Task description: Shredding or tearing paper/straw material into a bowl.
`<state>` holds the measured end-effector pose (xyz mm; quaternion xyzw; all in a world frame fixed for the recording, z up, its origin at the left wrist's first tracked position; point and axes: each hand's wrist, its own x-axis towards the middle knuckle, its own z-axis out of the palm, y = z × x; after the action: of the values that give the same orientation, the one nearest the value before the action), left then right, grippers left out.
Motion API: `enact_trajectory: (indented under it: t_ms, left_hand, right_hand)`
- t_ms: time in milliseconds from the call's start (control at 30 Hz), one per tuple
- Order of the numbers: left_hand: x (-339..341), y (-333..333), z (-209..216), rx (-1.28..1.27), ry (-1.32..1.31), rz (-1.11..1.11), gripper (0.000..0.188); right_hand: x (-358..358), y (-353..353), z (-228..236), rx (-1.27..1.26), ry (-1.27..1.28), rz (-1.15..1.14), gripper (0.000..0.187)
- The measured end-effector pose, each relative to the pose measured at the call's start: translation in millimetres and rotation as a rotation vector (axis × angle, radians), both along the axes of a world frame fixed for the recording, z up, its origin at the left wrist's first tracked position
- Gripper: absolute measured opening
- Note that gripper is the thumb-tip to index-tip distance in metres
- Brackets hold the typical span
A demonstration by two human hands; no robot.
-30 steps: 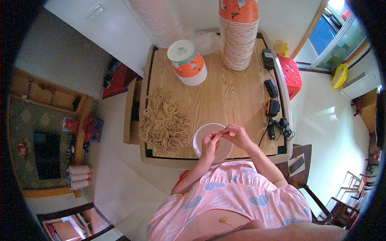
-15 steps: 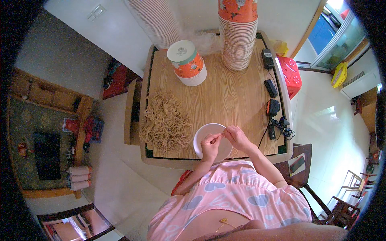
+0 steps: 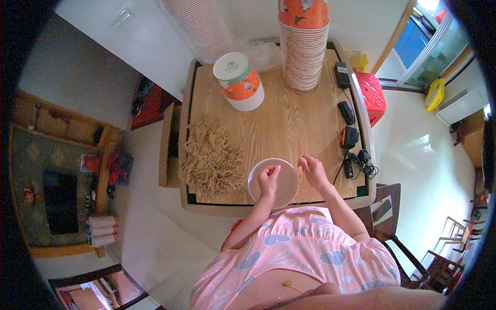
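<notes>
- Ribbed white stack, far left: long axis leans, top to the left.
- Twine pile, left side of table: tan, matted, looped strands running every way, no single long axis. Tabletop wood-grain, rounded corners.
- Paper-bucket stack: upside down, base up, tapered; orange print over white rims.
- Left hand: over the tub, fingers curled, thumb side up front; can't tell if it pinches anything.
- White tub: near table edge, right of twine. Mouth up, round, smooth; axis roughly upright.
- Tall bucket stack: far side, long axis upright, ridged by stacked rims.
- Right hand: just right of tub, fingers bent; can't tell if anything's pinched.
- Black adapters: right edge, boxy, coiled cable.
</notes>
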<state>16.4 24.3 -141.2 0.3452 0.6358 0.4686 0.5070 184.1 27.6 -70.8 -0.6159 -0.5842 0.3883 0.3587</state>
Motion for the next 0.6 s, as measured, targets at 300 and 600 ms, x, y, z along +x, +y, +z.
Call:
enact_trajectory:
  t_ms: [300,600]
  left_hand:
    - [5,4,-1,0.044,0.041,0.013,0.014]
    - [5,5,-6,0.055,0.086,0.046,0.013]
  right_hand:
    - [0,-1,-17,0.058,0.044,0.016,0.029]
    - [-1,0,-11,0.024,0.018,0.015,0.028]
